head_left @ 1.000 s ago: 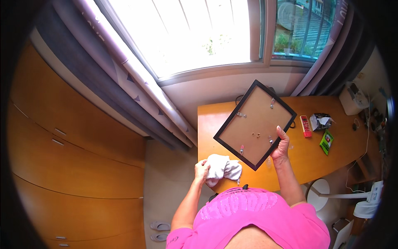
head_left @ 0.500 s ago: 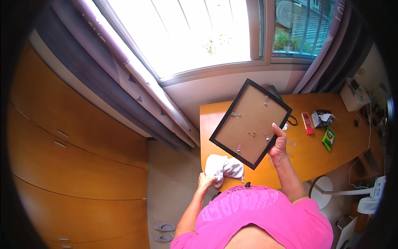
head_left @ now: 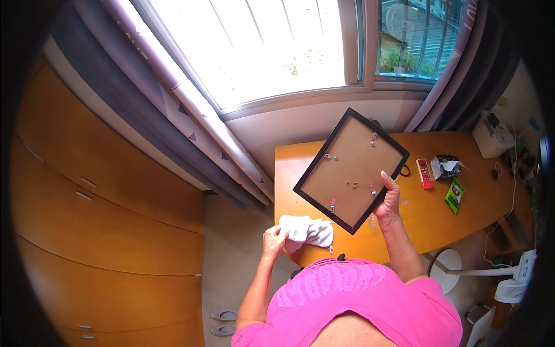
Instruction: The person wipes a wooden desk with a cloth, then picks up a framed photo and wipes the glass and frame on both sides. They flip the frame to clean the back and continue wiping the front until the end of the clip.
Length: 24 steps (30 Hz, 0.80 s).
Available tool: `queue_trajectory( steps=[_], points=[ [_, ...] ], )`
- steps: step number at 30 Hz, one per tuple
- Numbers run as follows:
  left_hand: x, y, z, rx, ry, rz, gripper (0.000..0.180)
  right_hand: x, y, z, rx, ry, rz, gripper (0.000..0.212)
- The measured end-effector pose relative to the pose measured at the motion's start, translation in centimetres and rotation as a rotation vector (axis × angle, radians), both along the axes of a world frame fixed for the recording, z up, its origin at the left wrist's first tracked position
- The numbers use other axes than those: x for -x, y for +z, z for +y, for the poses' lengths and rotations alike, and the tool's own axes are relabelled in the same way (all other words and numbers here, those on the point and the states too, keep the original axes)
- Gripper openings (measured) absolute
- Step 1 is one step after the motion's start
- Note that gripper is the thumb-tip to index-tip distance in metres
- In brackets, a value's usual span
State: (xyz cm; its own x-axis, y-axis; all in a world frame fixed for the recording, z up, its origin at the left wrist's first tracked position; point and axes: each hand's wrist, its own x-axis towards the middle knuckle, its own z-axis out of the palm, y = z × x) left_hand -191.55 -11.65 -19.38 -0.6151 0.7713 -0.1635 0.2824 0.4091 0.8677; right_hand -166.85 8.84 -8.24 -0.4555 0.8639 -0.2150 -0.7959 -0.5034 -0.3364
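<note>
My right hand (head_left: pixel 388 202) grips a picture frame (head_left: pixel 346 173) by its lower right edge, thumb over the back board. The frame has a thin black border and a brown backing with several small metal clips. It is held tilted above the desk, its back toward me. At the desk's near left corner, my left hand (head_left: pixel 274 240) is closed on the edge of a white cloth (head_left: pixel 306 231). Part of the cloth lies bunched over the desk corner. The frame's front face is hidden.
On the wooden desk (head_left: pixel 399 248) lie a red-and-white handset (head_left: pixel 425 173), a tissue pack (head_left: pixel 446 167) and a green packet (head_left: pixel 455 196). A white lamp (head_left: pixel 511 286) stands at the right. Wooden drawers (head_left: pixel 115 225) line the left, with slippers (head_left: pixel 223 321) on the floor. A window (head_left: pixel 260 52) is ahead.
My left hand has moved up and slightly left, pulling at the cloth, which has shifted a little left with it. The picture frame stays nearly in place in my right hand.
</note>
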Motion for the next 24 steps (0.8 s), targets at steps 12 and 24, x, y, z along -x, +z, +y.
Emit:
queue_trajectory(
  steps=[12, 24],
  points=[
    [-0.9, 3.3, 3.3, -0.488, 0.082, -0.359, 0.009, -0.3, -0.7, 0.3, -0.018, -0.018, -0.019, 0.037],
    [-0.9, 2.7, 3.6, -0.388, -0.035, -0.616, 0.027, -0.2, -0.5, -0.1, -0.023, -0.031, -0.021, 0.039]
  ],
)
